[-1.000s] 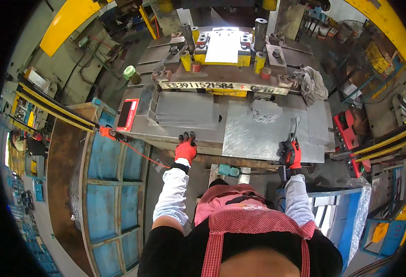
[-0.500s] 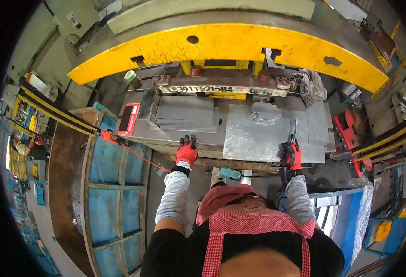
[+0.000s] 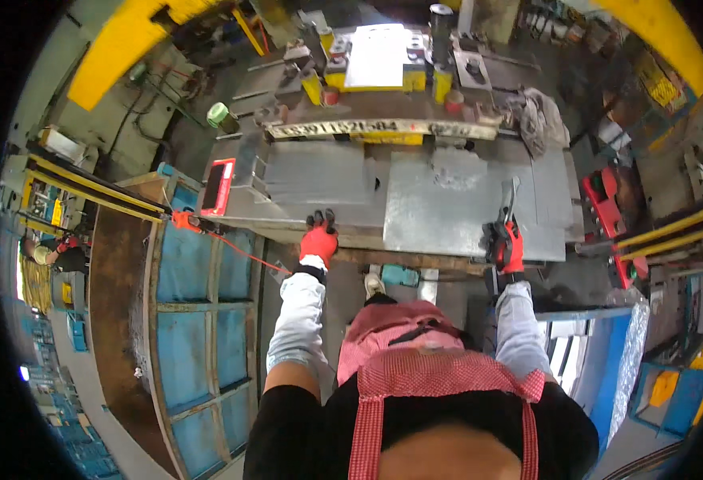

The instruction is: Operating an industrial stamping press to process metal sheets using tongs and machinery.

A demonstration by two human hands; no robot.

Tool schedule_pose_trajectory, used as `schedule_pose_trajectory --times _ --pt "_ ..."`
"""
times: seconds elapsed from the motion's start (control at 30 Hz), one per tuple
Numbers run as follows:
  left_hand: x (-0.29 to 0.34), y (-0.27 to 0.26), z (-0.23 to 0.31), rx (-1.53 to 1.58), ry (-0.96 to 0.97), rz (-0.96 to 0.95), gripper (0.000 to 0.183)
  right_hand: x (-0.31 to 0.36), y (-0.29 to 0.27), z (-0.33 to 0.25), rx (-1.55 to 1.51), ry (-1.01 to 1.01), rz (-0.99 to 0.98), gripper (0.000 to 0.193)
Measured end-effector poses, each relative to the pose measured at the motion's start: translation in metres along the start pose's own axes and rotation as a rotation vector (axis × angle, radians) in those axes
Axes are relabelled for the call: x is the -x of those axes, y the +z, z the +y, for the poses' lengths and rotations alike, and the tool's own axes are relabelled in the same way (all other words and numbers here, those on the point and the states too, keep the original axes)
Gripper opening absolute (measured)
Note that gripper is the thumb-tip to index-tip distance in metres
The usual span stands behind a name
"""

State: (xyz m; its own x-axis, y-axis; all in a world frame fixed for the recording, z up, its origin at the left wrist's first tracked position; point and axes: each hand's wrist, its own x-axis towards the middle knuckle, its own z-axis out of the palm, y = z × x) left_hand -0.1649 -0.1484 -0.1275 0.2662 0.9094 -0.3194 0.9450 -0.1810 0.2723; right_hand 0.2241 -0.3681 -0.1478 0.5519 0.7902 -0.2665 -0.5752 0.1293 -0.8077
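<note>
My left hand (image 3: 319,238), in a red glove with dark fingertips, rests at the front edge of the metal bench (image 3: 287,210). Its fingers stretch forward, holding nothing. My right hand (image 3: 508,246), gloved alike, is wrapped around a slim grey metal hand tool (image 3: 513,198) like tongs; its exact kind is unclear. The tool points away over a large grey metal sheet (image 3: 423,212). On that sheet lies a pile of small metal pieces (image 3: 458,168). Left of it is a stack of thin metal sheets (image 3: 315,172). Beyond, a bright flat sheet (image 3: 377,56) lies on the die.
Yellow press parts (image 3: 119,56) show at both upper corners. A red-framed dark panel (image 3: 218,188) lies at the bench's left end, near a green-lidded bottle (image 3: 222,118). A grey rag (image 3: 540,124) hangs at the right. A blue rack (image 3: 183,344) stands to my left.
The yellow press beam has risen out of the middle of view, uncovering the die and the bright sheet. My hands stay nearly in place; the bench appears slightly higher in view.
</note>
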Motion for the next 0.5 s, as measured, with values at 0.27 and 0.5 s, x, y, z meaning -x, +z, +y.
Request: schedule_pose_trajectory --times 0.27,0.5 --pt "0.003 0.001 -0.003 -0.034 0.114 0.097 0.050 -0.008 -0.005 0.007 -0.112 0.029 -0.056 0.018" --pt "0.001 -0.022 -0.003 0.066 0.079 -0.097 0.049 0.010 0.116 -0.067 0.240 -0.173 -0.075 0.036"
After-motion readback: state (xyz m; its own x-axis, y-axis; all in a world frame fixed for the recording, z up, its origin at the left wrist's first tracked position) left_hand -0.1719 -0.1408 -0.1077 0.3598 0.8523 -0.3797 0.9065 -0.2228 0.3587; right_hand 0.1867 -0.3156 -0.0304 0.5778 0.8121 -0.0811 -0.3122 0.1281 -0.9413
